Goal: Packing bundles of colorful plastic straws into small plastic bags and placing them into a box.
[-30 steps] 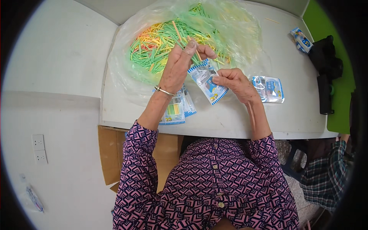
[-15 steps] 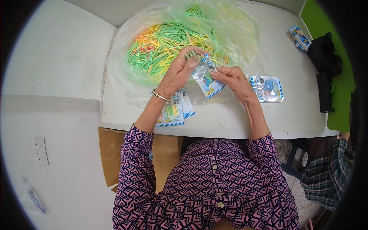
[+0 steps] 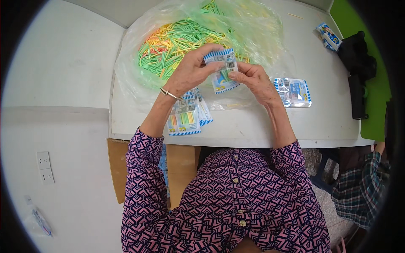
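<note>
Between both hands I hold a small clear packet (image 3: 223,82) with blue striped edges, raised above the table; green sticks show inside it. My left hand (image 3: 195,69) grips its left side, thumb on the front. My right hand (image 3: 254,80) pinches its right edge between thumb and fingers. Behind them lies a large clear plastic bag (image 3: 270,46), open and spread out, full of short thin green, yellow and orange-pink sticks (image 3: 173,46). Under my left wrist several packets (image 3: 187,120) with coloured sticks lie near the table's front edge.
A stack of flat blue-and-white packets (image 3: 292,92) lies right of my right hand. Farther right are another packet (image 3: 329,37) and a black device (image 3: 357,59) by the green panel (image 3: 375,25). A cardboard box (image 3: 181,168) stands below the table edge. At lower right shows a person's plaid sleeve (image 3: 371,177).
The packet has turned upright and flatter between my hands. The green sticks that my left fingers held at its mouth no longer show there; green sticks now show inside.
</note>
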A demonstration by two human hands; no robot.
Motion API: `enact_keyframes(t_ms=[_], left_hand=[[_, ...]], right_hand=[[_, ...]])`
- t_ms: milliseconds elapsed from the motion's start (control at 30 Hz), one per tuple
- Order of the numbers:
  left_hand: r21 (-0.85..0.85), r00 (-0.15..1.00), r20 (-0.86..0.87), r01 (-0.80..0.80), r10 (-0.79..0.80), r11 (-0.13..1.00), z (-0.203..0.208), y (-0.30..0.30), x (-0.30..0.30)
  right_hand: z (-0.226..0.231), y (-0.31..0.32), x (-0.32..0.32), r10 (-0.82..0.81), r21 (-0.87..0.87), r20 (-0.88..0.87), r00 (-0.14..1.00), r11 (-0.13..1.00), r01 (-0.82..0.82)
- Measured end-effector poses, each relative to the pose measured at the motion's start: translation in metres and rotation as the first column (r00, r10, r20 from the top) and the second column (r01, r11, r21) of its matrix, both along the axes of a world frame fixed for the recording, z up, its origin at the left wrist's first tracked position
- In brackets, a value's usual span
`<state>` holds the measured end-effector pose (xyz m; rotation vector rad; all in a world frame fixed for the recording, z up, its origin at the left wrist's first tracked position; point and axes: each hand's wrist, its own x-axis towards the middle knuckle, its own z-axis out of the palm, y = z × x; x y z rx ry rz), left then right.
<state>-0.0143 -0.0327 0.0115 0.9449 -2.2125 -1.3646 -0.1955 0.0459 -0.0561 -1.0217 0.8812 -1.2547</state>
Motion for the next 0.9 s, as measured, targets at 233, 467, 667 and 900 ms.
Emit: enact_keyframes(t_ms=[233,467,667,900], left_hand=[[0.100,0.976,-0.209,0.087,-0.065,0.991,0.002,0.000,-0.008],[-0.394,0.930,0.345,0.019,0.129,0.919,-0.041,-0.036,0.042],[-0.707,0.782,0.478,0.072,0.400,0.703,-0.071,-0.023,0.029],[-0.586,0.805,0.477,-0.007,0.352,0.811,-0.072,-0.050,0.040]], right_hand=[[-0.009,0.000,-0.010,0.066,0.060,-0.074,0.995,0.996,-0.061],[-0.006,0.001,-0.021,-0.153,-0.010,-0.045,0.987,0.988,0.153],[-0.009,0.001,-0.018,-0.133,0.019,-0.065,0.989,0.991,0.135],[-0.009,0.002,-0.014,-0.105,0.041,-0.053,0.993,0.993,0.108]])
